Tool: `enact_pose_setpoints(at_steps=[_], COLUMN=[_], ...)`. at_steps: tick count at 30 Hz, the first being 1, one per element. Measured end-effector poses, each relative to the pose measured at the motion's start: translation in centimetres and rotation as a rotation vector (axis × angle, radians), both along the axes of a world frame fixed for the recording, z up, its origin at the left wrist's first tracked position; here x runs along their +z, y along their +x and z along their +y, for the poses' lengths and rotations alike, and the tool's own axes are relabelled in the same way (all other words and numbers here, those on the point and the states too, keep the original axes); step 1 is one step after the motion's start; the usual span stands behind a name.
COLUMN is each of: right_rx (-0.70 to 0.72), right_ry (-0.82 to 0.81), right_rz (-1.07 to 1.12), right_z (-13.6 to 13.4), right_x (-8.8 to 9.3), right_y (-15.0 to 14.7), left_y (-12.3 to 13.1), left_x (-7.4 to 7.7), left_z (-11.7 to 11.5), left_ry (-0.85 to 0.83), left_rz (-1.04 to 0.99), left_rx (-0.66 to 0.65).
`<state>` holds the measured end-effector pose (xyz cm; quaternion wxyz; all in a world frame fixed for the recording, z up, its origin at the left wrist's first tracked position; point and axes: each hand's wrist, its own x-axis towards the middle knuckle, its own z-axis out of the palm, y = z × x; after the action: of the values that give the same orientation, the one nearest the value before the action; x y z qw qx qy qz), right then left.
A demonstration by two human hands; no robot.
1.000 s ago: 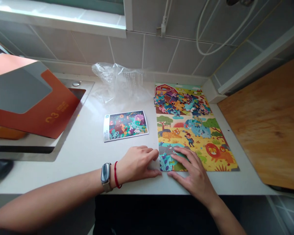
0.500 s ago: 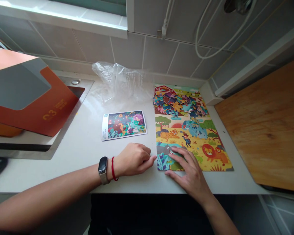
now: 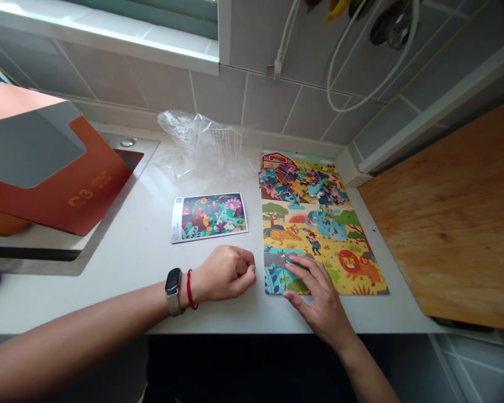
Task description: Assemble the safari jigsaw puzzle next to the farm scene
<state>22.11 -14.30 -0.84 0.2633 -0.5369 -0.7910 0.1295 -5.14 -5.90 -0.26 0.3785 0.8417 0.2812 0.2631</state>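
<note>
My left hand (image 3: 222,274) rests on the counter in a loose fist, just left of the animal jigsaw puzzle (image 3: 298,246); nothing shows in its fingers. Fingers spread, my right hand (image 3: 319,296) lies over the puzzle's lower left part, near the grey animal in blue water, partly covering it. The puzzle's lower half displays lions, a leopard and an elephant. On its upper half, by a red barn, sits a heap of loose puzzle pieces (image 3: 296,184). A picture card (image 3: 212,216) with a colourful animal scene lies beyond my left hand.
Crumpled clear plastic bag (image 3: 205,145) lies against the tiled wall. At the left, an orange box (image 3: 96,196) stands over the sink edge. A wooden board (image 3: 453,224) is at the right, and a white cable (image 3: 331,73) hangs above.
My left hand has drawn back slightly left from the puzzle's edge, its thumb and fingers curling in. The right hand stays over the same corner. The view has shifted a little.
</note>
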Motion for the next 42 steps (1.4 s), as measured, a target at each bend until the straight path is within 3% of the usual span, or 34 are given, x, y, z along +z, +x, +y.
enact_pose_setpoints(at_steps=[5, 42], right_rx=[-0.006, -0.087], right_ry=[-0.019, -0.035], right_rz=[0.004, 0.071], right_z=[-0.07, 0.07], right_x=[-0.28, 0.06], right_y=[0.12, -0.35], left_y=[0.13, 0.0], left_x=[0.09, 0.22], left_z=[0.28, 0.56], left_ry=[0.09, 0.138], left_rz=[0.053, 0.088], left_rx=[-0.026, -0.046])
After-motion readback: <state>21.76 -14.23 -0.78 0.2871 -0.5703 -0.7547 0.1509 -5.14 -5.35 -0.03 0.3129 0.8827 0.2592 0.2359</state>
